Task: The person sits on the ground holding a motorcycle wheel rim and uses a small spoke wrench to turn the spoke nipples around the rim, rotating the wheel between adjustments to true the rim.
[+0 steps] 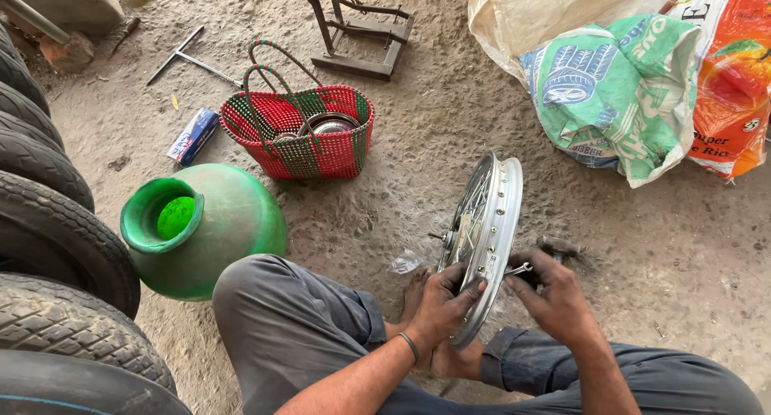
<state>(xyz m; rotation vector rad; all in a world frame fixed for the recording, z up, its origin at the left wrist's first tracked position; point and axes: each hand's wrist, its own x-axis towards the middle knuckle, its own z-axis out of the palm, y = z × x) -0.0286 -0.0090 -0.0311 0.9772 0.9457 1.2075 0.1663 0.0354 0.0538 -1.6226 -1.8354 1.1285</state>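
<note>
The spoked wheel rim [486,238] stands upright on the floor between the knees. The left hand [440,302] grips its near edge; the right hand [554,290] pinches a small spanner [519,268] against the rim. Judged: spoke adjusting, needing steady turning.

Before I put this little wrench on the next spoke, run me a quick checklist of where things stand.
1. Wheel rim upright on edge on the dirt floor: ok.
2. Left hand gripping the rim's near edge to steady it: ok.
3. Right hand holding the small metal tool at the rim's outer face: ok.
4. Tool seated on a spoke nipple: cannot tell, the tip is too small to see.
5. Bare feet tucked right under the rim: not ok, they sit close to it.
6. Green pot and woven basket standing apart from the wheel: ok.
</note>
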